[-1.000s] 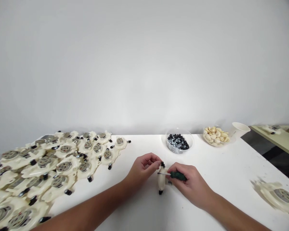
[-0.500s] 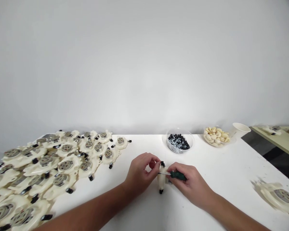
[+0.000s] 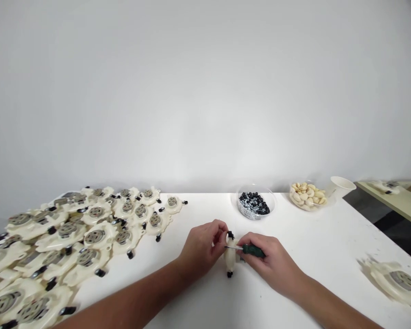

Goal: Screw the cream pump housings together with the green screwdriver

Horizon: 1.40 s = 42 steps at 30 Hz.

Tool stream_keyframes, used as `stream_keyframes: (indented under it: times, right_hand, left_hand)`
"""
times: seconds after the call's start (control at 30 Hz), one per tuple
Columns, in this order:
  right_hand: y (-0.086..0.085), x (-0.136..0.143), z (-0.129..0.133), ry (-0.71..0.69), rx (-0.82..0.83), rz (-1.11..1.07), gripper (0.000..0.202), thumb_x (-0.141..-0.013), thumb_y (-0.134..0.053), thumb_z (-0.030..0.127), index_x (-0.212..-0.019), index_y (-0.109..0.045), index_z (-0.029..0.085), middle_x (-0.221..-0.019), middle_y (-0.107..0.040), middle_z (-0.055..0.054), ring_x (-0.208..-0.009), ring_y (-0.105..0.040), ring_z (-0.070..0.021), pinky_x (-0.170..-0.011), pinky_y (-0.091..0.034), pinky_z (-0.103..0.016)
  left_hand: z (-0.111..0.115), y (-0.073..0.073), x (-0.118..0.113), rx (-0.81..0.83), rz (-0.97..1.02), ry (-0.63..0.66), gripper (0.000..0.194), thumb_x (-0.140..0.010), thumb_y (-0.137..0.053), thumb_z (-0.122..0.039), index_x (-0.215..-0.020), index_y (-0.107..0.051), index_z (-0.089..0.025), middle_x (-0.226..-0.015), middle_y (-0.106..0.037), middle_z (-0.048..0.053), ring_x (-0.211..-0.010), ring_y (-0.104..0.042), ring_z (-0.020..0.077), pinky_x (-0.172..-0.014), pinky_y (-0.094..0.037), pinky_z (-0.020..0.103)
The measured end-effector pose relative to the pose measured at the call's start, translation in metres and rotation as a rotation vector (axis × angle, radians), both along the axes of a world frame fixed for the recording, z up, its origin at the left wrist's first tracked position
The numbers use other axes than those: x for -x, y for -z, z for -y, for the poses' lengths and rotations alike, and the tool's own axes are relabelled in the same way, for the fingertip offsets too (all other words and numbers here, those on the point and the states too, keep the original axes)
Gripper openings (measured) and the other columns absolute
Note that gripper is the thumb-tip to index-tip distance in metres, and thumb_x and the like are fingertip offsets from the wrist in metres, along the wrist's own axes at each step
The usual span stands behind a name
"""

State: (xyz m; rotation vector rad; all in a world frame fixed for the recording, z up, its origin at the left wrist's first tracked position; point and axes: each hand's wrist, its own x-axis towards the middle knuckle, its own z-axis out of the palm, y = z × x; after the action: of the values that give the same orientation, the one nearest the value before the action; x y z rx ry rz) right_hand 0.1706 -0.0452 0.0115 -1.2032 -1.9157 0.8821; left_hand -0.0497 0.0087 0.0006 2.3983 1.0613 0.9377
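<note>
Between my hands a cream plastic motor housing (image 3: 230,261) stands on edge at the middle of the white table, with black rubber pieces at its top and bottom. My right hand (image 3: 267,256) grips the green handle of a screwdriver (image 3: 253,250), whose thin metal shaft points left across the housing. At the shaft's tip, the thumb and fingers of my left hand (image 3: 205,244) are closed in a pinch beside the housing. Whatever those fingertips hold is too small or hidden to make out.
Many similar housings (image 3: 95,236) with round metal motors are piled at left. A clear bowl of black rubber pieces and shiny metal parts (image 3: 254,204) stands behind my hands. Further right are a bowl of cream pieces (image 3: 307,195) and a white cup (image 3: 342,183). Another housing (image 3: 395,279) lies at right.
My left fingers have shifted slightly at the screwdriver's tip. The housing and my right hand stay almost where they were; the view has tilted very slightly.
</note>
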Motion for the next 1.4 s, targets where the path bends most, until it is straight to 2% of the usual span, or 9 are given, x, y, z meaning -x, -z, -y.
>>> stream_keyframes:
  times: [0.23, 0.4, 0.63, 0.73, 0.83, 1.17, 1.4]
  right_hand:
    - [-0.002, 0.000, 0.000, 0.003, -0.001, 0.015, 0.011, -0.094, -0.062, 0.016, -0.094, -0.069, 0.024, -0.083, -0.069, 0.003, -0.073, -0.059, -0.0144, -0.068, -0.043, -0.025]
    - [-0.003, 0.000, 0.000, 0.000, 0.005, 0.017, 0.010, -0.095, -0.061, 0.016, -0.094, -0.068, 0.024, -0.081, -0.068, 0.004, -0.072, -0.059, -0.0140, -0.067, -0.042, -0.025]
    - [-0.002, -0.001, -0.001, -0.008, 0.015, 0.011, 0.013, -0.094, -0.061, 0.014, -0.095, -0.068, 0.025, -0.082, -0.069, 0.004, -0.073, -0.059, -0.0139, -0.067, -0.042, -0.024]
    - [-0.003, -0.001, -0.001, -0.011, 0.016, 0.010, 0.014, -0.093, -0.060, 0.013, -0.095, -0.068, 0.025, -0.083, -0.069, 0.004, -0.073, -0.059, -0.0143, -0.068, -0.042, -0.025]
    - [-0.003, -0.001, -0.001, -0.003, 0.017, 0.014, 0.014, -0.093, -0.060, 0.013, -0.095, -0.068, 0.024, -0.082, -0.068, 0.003, -0.072, -0.059, -0.0144, -0.067, -0.042, -0.025]
    - [-0.004, -0.001, 0.000, -0.007, 0.007, 0.026, 0.017, -0.092, -0.059, 0.010, -0.096, -0.067, 0.025, -0.083, -0.069, 0.004, -0.073, -0.060, -0.0142, -0.068, -0.042, -0.025]
    - [-0.005, 0.000, 0.001, -0.005, -0.007, 0.032, 0.014, -0.092, -0.059, 0.013, -0.095, -0.067, 0.023, -0.081, -0.069, 0.003, -0.072, -0.059, -0.0147, -0.066, -0.043, -0.025]
  left_hand:
    - [-0.002, -0.001, 0.003, 0.186, 0.003, 0.046, 0.010, -0.098, -0.042, -0.021, -0.093, -0.050, -0.022, -0.062, -0.050, -0.008, -0.053, -0.043, 0.0117, -0.057, -0.032, 0.024]
    - [-0.004, -0.007, 0.008, 0.280, 0.078, 0.116, 0.024, -0.097, -0.034, -0.019, -0.074, -0.043, -0.021, -0.065, -0.049, -0.004, -0.061, -0.045, 0.0132, -0.061, -0.033, 0.026]
    - [-0.005, -0.006, 0.006, 0.296, 0.095, 0.030, 0.036, -0.102, -0.038, -0.030, -0.067, -0.039, -0.021, -0.061, -0.041, -0.005, -0.059, -0.040, 0.0132, -0.059, -0.028, 0.027]
    - [-0.005, -0.007, 0.006, 0.341, 0.154, 0.051, 0.039, -0.105, -0.038, -0.039, -0.071, -0.043, -0.021, -0.065, -0.043, -0.005, -0.061, -0.040, 0.0130, -0.060, -0.030, 0.027]
    - [-0.006, -0.009, 0.006, 0.392, 0.195, 0.100, 0.032, -0.104, -0.043, -0.042, -0.081, -0.049, -0.020, -0.069, -0.046, -0.005, -0.063, -0.041, 0.0127, -0.061, -0.033, 0.026]
    - [-0.003, -0.008, 0.005, 0.413, 0.242, 0.134, 0.017, -0.102, -0.051, -0.035, -0.098, -0.057, -0.020, -0.077, -0.055, -0.002, -0.069, -0.048, 0.0132, -0.064, -0.039, 0.025]
    - [-0.003, -0.009, 0.004, 0.408, 0.238, 0.127, 0.016, -0.100, -0.054, -0.033, -0.097, -0.060, -0.018, -0.075, -0.057, -0.002, -0.066, -0.048, 0.0123, -0.061, -0.039, 0.024]
